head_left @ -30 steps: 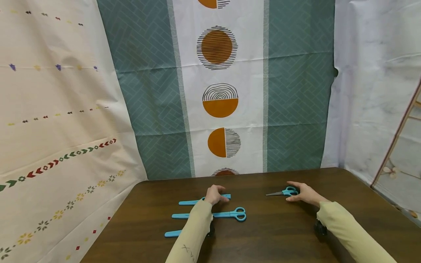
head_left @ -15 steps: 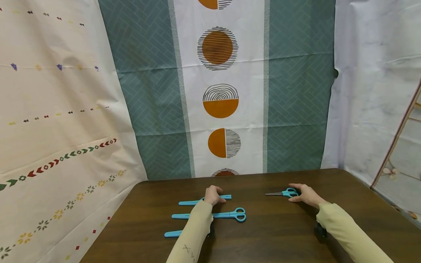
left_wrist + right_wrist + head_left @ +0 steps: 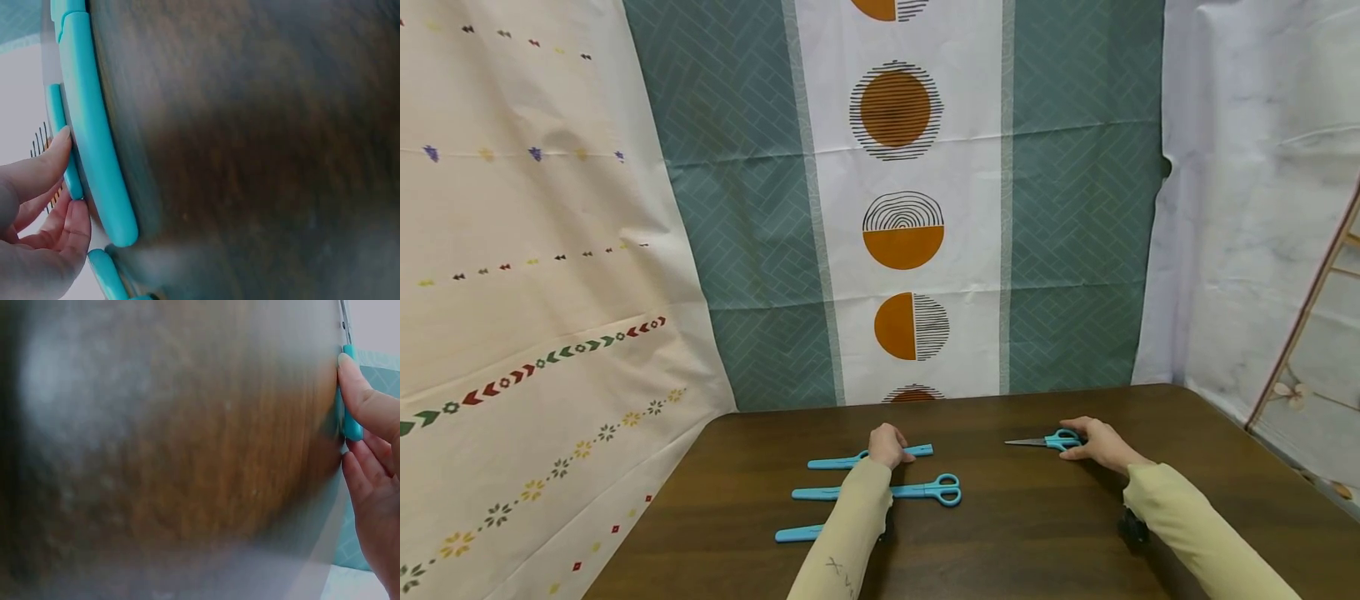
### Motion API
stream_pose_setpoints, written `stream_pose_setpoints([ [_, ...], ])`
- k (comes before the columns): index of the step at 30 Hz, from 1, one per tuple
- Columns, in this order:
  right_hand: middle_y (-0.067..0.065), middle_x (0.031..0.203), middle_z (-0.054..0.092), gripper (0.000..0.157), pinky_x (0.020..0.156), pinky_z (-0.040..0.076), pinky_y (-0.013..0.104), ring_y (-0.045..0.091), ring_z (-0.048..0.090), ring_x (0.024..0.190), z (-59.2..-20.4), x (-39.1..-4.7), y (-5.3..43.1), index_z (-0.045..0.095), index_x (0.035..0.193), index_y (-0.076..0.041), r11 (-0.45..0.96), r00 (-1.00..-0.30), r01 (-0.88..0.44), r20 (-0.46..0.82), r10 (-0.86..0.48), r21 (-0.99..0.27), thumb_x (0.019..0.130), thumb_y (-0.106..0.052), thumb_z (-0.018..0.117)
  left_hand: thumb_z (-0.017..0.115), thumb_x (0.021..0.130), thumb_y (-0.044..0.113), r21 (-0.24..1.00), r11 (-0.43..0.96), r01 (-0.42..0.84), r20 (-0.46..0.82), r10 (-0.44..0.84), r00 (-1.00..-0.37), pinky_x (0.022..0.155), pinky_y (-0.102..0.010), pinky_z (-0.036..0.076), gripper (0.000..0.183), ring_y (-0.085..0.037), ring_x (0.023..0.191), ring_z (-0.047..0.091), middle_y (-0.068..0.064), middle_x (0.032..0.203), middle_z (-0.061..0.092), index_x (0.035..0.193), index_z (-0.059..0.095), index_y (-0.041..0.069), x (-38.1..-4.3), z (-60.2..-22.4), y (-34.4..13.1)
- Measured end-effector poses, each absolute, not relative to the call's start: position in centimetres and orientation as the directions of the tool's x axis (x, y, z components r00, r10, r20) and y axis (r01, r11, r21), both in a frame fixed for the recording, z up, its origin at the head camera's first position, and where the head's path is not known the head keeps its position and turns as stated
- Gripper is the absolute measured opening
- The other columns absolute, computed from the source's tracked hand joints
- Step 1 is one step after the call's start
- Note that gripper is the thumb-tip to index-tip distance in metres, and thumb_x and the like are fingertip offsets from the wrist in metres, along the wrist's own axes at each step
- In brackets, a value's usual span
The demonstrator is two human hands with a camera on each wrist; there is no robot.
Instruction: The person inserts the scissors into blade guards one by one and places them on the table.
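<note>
My left hand point(image 3: 888, 444) pinches a slim turquoise blade cover point(image 3: 921, 450) between thumb and fingers; in the left wrist view the thumb lies along the cover point(image 3: 56, 103). To the right, my right hand point(image 3: 1101, 443) holds the turquoise handle of a pair of scissors point(image 3: 1037, 442). Their bare metal blades point left toward the cover, with a gap between. In the right wrist view the thumb presses on the handle point(image 3: 353, 428), the fingers behind and beneath it.
Sheathed turquoise scissors point(image 3: 951, 490) lie under my left forearm. Another turquoise sheath point(image 3: 831, 463), with part of a handle ring, lies left of my left hand. A third sheath point(image 3: 796, 533) sits nearer, partly covered by the sleeve. The brown table point(image 3: 1000, 533) meets patterned curtains behind.
My left hand has shifted slightly right with the blade cover. The right hand and scissors have moved only a little. The sheathed scissors stay where they were.
</note>
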State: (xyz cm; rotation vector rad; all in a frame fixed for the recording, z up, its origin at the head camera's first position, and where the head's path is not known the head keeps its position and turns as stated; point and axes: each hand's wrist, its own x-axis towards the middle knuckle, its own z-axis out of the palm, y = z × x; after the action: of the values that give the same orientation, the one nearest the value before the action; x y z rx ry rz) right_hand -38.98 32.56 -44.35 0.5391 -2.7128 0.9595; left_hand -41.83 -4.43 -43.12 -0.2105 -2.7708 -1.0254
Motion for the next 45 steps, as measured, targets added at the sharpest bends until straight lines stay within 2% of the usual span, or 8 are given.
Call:
stream_pose_setpoints([
  [4, 0.031, 0.105, 0.05, 0.063, 0.076, 0.041, 0.05, 0.041, 0.049, 0.093, -44.2, -38.9, 32.6, 0.05, 0.113, 0.019, 0.725, -0.911, -0.408, 0.3, -0.282, -0.556, 0.068, -0.015, 0.08, 0.083, 0.061, 0.005, 0.613, 0.764, 0.199, 0.234, 0.065, -0.97, 0.062, -0.033, 0.049, 0.018, -0.025, 0.073, 0.057, -0.005, 0.07, 0.06, 0.064, 0.066, 0.001, -41.7, -43.1, -4.2],
  [12, 0.021, 0.095, 0.05, 0.058, 0.07, 0.042, 0.041, 0.031, 0.049, 0.083, -43.9, -38.5, 32.3, 0.054, 0.108, 0.02, 0.742, -0.9, -0.431, 0.304, -0.313, -0.514, 0.071, -0.018, 0.078, 0.08, 0.066, 0.006, 0.628, 0.737, 0.249, 0.216, 0.142, -0.966, 0.057, -0.033, 0.048, 0.016, -0.02, 0.065, 0.055, -0.004, 0.07, 0.059, 0.064, 0.065, 0.002, -41.8, -42.5, -3.8],
  [21, 0.015, 0.095, 0.058, 0.052, 0.074, 0.043, 0.045, 0.03, 0.053, 0.085, -43.9, -38.5, 32.4, 0.057, 0.106, 0.011, 0.758, -0.908, -0.412, 0.292, -0.299, -0.506, 0.073, -0.025, 0.076, 0.076, 0.069, 0.0, 0.738, 0.626, 0.253, 0.172, 0.189, -0.967, 0.05, -0.028, 0.048, 0.014, -0.017, 0.052, 0.059, -0.005, 0.064, 0.055, 0.068, 0.062, -0.001, -42.0, -42.4, -3.9],
  [26, 0.009, 0.089, 0.058, 0.05, 0.067, 0.043, 0.04, 0.022, 0.051, 0.076, -43.7, -38.6, 32.5, 0.057, 0.107, 0.01, 0.749, -0.903, -0.425, 0.3, -0.308, -0.508, 0.076, -0.026, 0.073, 0.073, 0.072, -0.003, 0.781, 0.561, 0.273, 0.178, 0.219, -0.959, 0.054, -0.03, 0.051, 0.008, -0.019, 0.055, 0.061, -0.007, 0.066, 0.058, 0.075, 0.065, -0.004, -41.9, -42.2, -4.5],
  [31, 0.004, 0.084, 0.058, 0.047, 0.062, 0.041, 0.032, 0.016, 0.047, 0.069, -43.4, -38.7, 32.3, 0.059, 0.106, 0.009, 0.729, -0.888, -0.455, 0.322, -0.329, -0.511, 0.079, -0.027, 0.071, 0.07, 0.075, -0.002, 0.814, 0.497, 0.3, 0.183, 0.271, -0.945, 0.061, -0.034, 0.052, 0.009, -0.024, 0.063, 0.064, -0.009, 0.076, 0.062, 0.083, 0.067, -0.006, -41.5, -41.6, -5.2],
  [38, 0.004, 0.088, 0.059, 0.052, 0.063, 0.042, 0.03, 0.014, 0.047, 0.07, -43.0, -38.6, 31.8, 0.057, 0.112, 0.01, 0.698, -0.875, -0.481, 0.334, -0.35, -0.531, 0.079, -0.029, 0.07, 0.07, 0.078, 0.002, 0.815, 0.456, 0.357, 0.212, 0.339, -0.917, 0.066, -0.038, 0.051, 0.011, -0.029, 0.07, 0.064, -0.009, 0.079, 0.064, 0.086, 0.068, -0.004, -41.2, -41.2, -6.8],
  [45, -0.001, 0.083, 0.058, 0.052, 0.06, 0.04, 0.026, 0.012, 0.046, 0.069, -42.6, -38.4, 31.3, 0.056, 0.112, 0.01, 0.662, -0.856, -0.516, 0.344, -0.385, -0.543, 0.08, -0.028, 0.07, 0.07, 0.079, 0.005, 0.783, 0.467, 0.411, 0.241, 0.38, -0.893, 0.067, -0.041, 0.051, 0.011, -0.032, 0.071, 0.063, -0.007, 0.077, 0.065, 0.086, 0.069, -0.003, -40.5, -40.5, -7.6],
])
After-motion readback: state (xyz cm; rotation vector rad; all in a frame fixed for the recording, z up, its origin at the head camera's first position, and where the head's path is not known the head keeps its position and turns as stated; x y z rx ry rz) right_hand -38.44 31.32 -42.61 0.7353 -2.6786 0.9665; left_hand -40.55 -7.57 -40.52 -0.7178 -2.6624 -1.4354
